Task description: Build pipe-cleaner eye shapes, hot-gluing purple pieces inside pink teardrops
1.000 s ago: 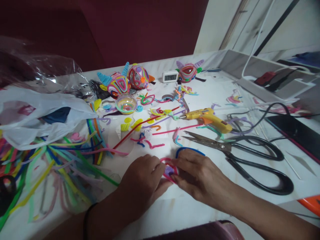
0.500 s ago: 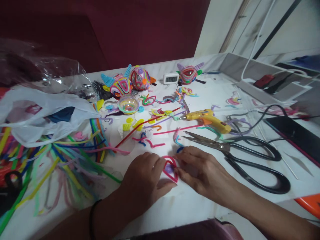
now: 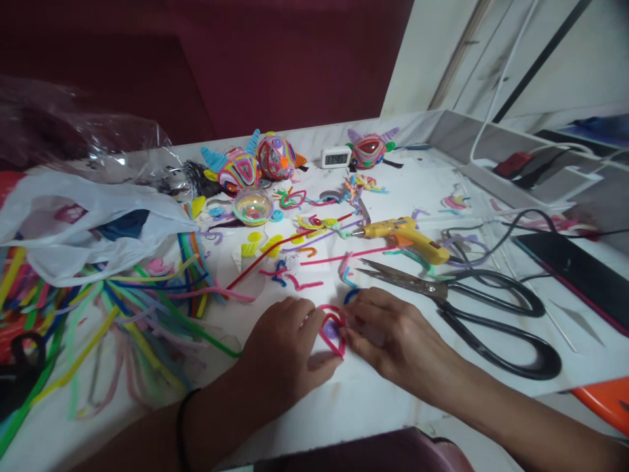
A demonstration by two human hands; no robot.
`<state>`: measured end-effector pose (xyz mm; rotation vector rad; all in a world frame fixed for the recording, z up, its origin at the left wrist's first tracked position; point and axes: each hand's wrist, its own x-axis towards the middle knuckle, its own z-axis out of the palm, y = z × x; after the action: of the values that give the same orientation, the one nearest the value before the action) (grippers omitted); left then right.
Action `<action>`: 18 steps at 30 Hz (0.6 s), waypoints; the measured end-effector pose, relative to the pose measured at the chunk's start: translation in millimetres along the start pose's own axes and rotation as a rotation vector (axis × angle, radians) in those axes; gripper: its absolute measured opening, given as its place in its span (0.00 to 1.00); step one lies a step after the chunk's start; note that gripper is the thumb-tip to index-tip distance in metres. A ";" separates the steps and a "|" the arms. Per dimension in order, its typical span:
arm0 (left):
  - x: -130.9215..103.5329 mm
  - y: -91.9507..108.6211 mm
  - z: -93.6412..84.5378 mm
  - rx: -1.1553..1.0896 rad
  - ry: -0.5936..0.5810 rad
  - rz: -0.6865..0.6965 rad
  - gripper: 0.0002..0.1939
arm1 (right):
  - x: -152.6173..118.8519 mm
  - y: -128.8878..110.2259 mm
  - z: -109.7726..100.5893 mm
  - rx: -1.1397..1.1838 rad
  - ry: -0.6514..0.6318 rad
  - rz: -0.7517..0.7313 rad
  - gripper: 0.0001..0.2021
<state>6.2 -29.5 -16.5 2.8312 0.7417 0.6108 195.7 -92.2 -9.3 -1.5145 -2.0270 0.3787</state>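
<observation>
Person's left hand (image 3: 281,344) and right hand (image 3: 398,334) grip opposite sides of a pink-and-purple piece (image 3: 331,330); black-handled scissors (image 3: 434,289) lie on tabletop (image 3: 299,419) near right hand.

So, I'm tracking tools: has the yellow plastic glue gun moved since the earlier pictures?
No: the glue gun keeps its place beside the black-handled metal scissors.

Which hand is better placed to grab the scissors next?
Right hand, likely: it's nearer the scissors, which lie on its own side. The left hand is farther off, across the pink loop.
</observation>
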 end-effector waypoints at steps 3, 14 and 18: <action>0.5 1.5 0.5 -0.011 0.005 -0.007 0.21 | 3.5 0.8 1.5 -0.032 -0.055 0.001 0.08; -1.2 2.6 5.6 0.021 0.038 -0.014 0.12 | 11.3 1.8 0.6 -0.044 -0.091 -0.103 0.07; -1.5 0.9 5.4 0.006 0.051 -0.003 0.13 | 12.7 4.1 2.0 -0.030 -0.117 -0.132 0.08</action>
<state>7.7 -31.2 -21.6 2.8286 0.7576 0.6842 195.3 -78.7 -9.6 -1.3957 -2.2197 0.3936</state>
